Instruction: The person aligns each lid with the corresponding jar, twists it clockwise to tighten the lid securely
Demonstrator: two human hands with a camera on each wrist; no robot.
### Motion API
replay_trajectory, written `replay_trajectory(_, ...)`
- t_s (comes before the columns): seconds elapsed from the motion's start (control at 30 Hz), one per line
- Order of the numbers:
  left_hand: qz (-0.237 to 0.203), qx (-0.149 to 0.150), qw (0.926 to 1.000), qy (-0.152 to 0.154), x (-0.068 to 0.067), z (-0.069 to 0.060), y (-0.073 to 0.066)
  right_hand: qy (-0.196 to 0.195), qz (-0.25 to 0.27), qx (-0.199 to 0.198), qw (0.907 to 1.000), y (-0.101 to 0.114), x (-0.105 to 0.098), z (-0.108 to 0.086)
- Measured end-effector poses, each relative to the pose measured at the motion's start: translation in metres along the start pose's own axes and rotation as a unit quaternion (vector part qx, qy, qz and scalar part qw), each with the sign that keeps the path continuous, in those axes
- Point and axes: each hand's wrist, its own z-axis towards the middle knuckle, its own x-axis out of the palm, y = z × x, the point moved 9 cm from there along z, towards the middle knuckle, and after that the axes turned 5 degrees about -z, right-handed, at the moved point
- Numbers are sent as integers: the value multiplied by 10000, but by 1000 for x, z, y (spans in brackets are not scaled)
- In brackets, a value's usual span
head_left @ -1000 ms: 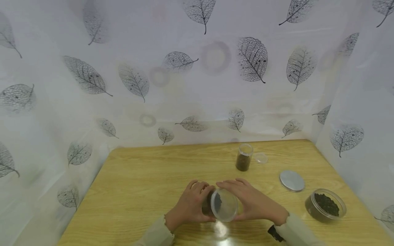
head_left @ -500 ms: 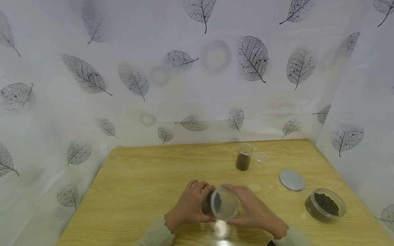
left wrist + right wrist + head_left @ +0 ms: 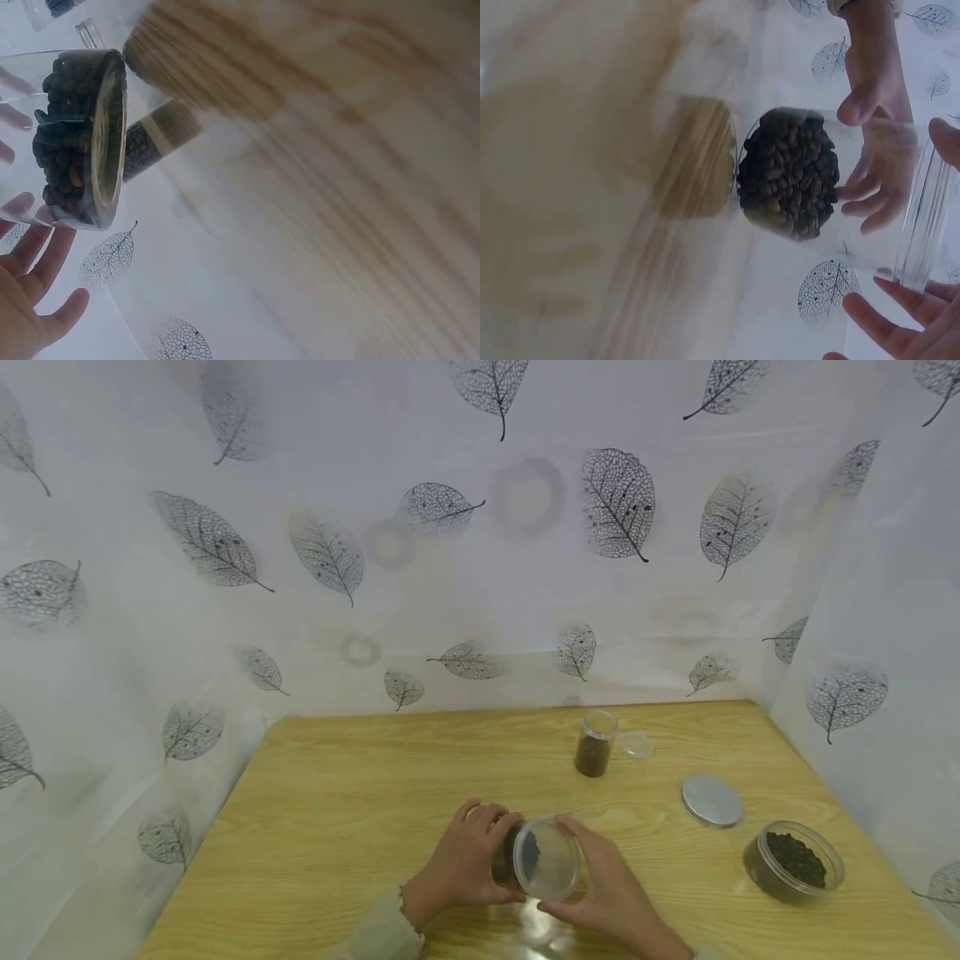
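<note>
A clear jar (image 3: 547,860) lies tilted between the two hands, its round end facing right in the head view. Dark beans (image 3: 789,174) are gathered at the other end; the beans (image 3: 67,142) also show through the wall in the left wrist view. My left hand (image 3: 463,862) grips the beans' end, fingers over the top and thumb beneath. My right hand (image 3: 611,889) holds the rim end, with a finger at the upper edge and the thumb near the lower one. Fingers (image 3: 900,322) of the right hand reach the ridged rim in the right wrist view.
Behind the hands stands an upright jar (image 3: 593,753) with dark brown contents, beside a small clear lid (image 3: 637,745). A silver lid (image 3: 711,801) and a round tub (image 3: 776,881) of dark pieces sit at right on the wooden table (image 3: 337,793).
My right hand has shifted down and turned around the rim, its fingers moving from behind the jar to its right side. My left hand and the jar have barely moved.
</note>
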Motion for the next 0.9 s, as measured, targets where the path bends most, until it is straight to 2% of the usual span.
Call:
replay_trajectory(0.1,32,1,10000,3,0,0,0,35,-35,369,9993,-1,1,-3)
replay_trajectory(0.17,38,2,10000,2,1,0,0,39,-141,329,9993,0,1,-2)
replay_trajectory(0.33,-12,-31,10000,42,1,1,1,103,-516,-573,9970,6,-6,6)
replay_trajectory(0.43,-45,-36,10000,80,2,1,0,339,-522,-1117,9918,8,-9,14)
replay_trajectory(0.67,-62,-31,9999,74,0,1,-1,1135,-307,-2180,9688,15,-10,30)
replay_trajectory(0.77,-76,-37,9999,54,-1,1,-1,1241,-335,-2467,9605,19,-10,32)
replay_trajectory(0.9,-123,-62,9999,78,0,2,-1,1221,-364,-2529,9591,19,-9,31)
